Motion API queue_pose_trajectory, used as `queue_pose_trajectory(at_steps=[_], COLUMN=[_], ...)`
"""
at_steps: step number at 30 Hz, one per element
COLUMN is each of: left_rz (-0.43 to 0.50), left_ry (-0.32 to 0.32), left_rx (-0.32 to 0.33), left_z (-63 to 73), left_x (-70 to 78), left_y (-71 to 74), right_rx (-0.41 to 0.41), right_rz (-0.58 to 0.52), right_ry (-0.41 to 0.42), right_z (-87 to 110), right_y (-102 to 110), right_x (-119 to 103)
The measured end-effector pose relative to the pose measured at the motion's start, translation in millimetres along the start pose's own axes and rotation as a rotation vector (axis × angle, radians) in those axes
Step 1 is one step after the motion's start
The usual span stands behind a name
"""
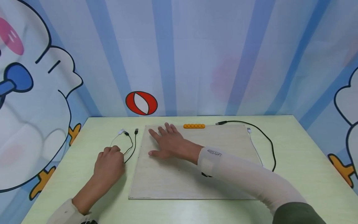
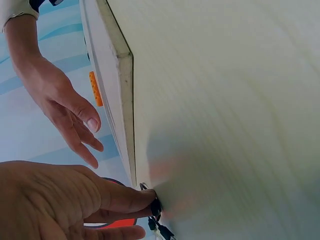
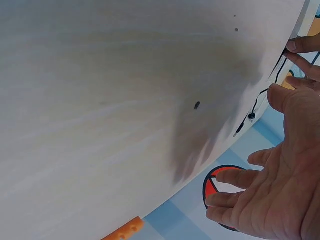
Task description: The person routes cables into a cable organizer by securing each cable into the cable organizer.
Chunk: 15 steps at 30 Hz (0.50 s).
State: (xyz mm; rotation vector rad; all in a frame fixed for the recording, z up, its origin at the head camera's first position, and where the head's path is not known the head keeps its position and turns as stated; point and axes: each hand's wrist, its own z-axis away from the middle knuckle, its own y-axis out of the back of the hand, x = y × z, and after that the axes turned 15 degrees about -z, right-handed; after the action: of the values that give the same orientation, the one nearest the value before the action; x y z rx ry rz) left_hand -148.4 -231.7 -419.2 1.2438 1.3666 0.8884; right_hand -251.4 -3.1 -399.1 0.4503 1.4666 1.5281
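Observation:
Left of a pale wooden board (image 1: 165, 183), my left hand (image 1: 109, 165) pinches black cable between thumb and fingertips. In the left wrist view its thumb (image 2: 127, 197) presses on the dark piece (image 2: 156, 206), most of which the fingers cover. From this hand a black USB cable (image 1: 135, 141), a second black cable (image 1: 131, 143) and a thin white cable (image 1: 113, 140) run toward the back, their plugs lying on the table. My right hand (image 1: 169, 143) is spread with straight fingers above the board's left part, holding nothing; its shadow falls on the board.
An orange cable holder (image 1: 194, 126) sits at the board's back edge. To the right, a thicker black cable (image 1: 268, 140) curves around the board's corner, and a white USB cable (image 1: 254, 144) lies along its right side. A printed curtain (image 1: 187, 62) stands behind the table (image 1: 307, 161).

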Motion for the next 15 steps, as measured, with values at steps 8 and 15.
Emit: queue_pose_trajectory(at_steps=[8,15], left_rz=[0.001,0.003], left_ry=[0.008,0.012], left_rx=[-0.026,-0.026], left_z=[1.1,1.6], left_x=[-2.3,-2.4], left_y=[1.2,-1.0], right_rx=[-0.005,-0.018], right_rz=[0.001,-0.006], right_ry=[-0.005,0.003], right_z=[-4.3,-14.3], right_y=[1,4], right_x=[-2,-3])
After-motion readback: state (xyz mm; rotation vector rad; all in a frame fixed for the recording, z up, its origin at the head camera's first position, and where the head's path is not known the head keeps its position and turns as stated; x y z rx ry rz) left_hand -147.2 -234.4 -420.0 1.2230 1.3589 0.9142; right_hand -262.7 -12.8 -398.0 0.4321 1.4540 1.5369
